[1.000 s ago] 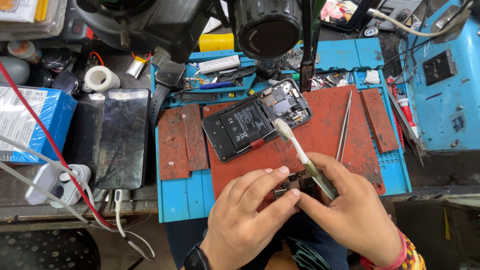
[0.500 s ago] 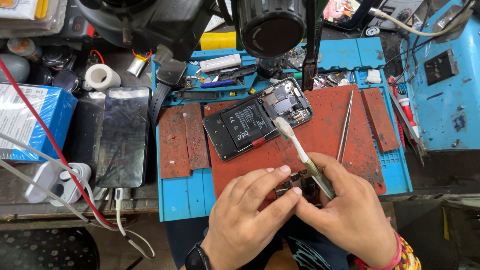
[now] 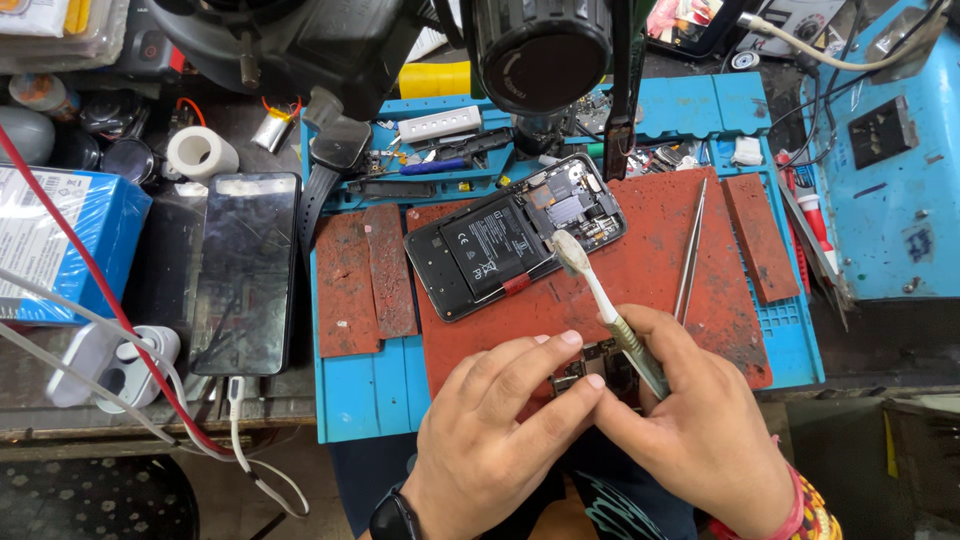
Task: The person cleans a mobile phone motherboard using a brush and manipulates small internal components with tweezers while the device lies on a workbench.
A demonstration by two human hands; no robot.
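Observation:
My left hand (image 3: pixel 490 430) and my right hand (image 3: pixel 695 420) meet at the near edge of the red work mat (image 3: pixel 650 270). Together they pinch a small dark circuit board (image 3: pixel 590 365), mostly hidden by my fingers. My right hand also grips a toothbrush (image 3: pixel 600 295); its white head points up and left, over the mat. Just beyond the brush head lies an opened phone (image 3: pixel 510 235) with its back off, showing a black battery and boards.
Long metal tweezers (image 3: pixel 690 255) lie on the red mat right of the phone. A blue mat (image 3: pixel 370 400) holds red strips (image 3: pixel 365 275) and small parts. A second phone (image 3: pixel 245 265) on a cable lies left. A microscope head (image 3: pixel 545 50) hangs above. A blue box (image 3: pixel 55 240) sits far left.
Both hands stay pinched on the small board with the toothbrush in the right hand. The view has shifted slightly; nothing else has visibly moved.

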